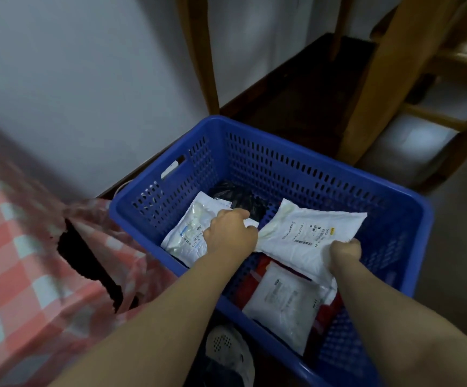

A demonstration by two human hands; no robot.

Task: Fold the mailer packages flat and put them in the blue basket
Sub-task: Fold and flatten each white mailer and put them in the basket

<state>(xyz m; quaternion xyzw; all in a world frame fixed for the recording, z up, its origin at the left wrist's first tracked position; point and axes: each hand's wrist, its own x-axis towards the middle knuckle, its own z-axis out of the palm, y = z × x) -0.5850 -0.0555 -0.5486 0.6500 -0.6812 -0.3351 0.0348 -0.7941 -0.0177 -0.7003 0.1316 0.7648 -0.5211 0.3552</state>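
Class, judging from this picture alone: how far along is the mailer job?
Done: two white mailers lie in the basket, one far left, one near. In hand: both hands, left and right, grip a third mailer held over the basket. Left: setting it down; no other unpacked mailers show.

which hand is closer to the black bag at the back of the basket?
Left. The left hand sits just in front of the black bag, over the left white mailer. The right hand grips the right white mailer nearer the basket's right side.
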